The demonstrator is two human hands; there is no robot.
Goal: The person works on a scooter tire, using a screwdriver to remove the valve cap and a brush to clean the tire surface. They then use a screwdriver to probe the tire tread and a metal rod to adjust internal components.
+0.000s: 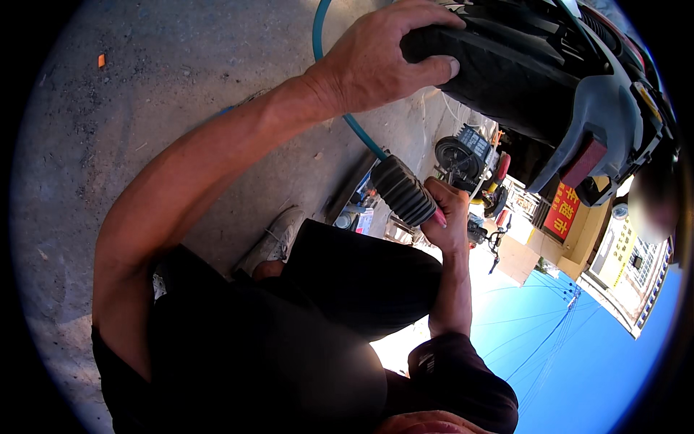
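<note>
The black tyre (491, 76) lies at the upper right, attached to a two-wheeled vehicle. The left grip (379, 61) straddles its near end, fingers over one side and thumb pressed on the other. The right grip (447, 213) is closed around the end of a ribbed black tool (405, 192), whose opposite end joins a teal hose (365, 134).

Handling: the tyre is judged firm rubber with slight give, heavy as part of the wheel, and not fragile. The dark tread should resist slipping, though dust may reduce friction. Take hold across the tread with thumb and fingers on opposite sidewalls. The tool is judged moderately heavy and stiff; its ribs should give good purchase. The hose is judged flexible and likely to drag on the tool.

Edges and room: the grey fender (614, 101) and dark red reflector (584, 159) restrict access on the tyre's right. Concrete ground (188, 79) gives open room to the left, with a small orange scrap (101, 61) well apart. The hose passes behind the left wrist and could snag. Below, the trouser leg (354, 271) and shoe (278, 242) limit downward travel of the tool.
</note>
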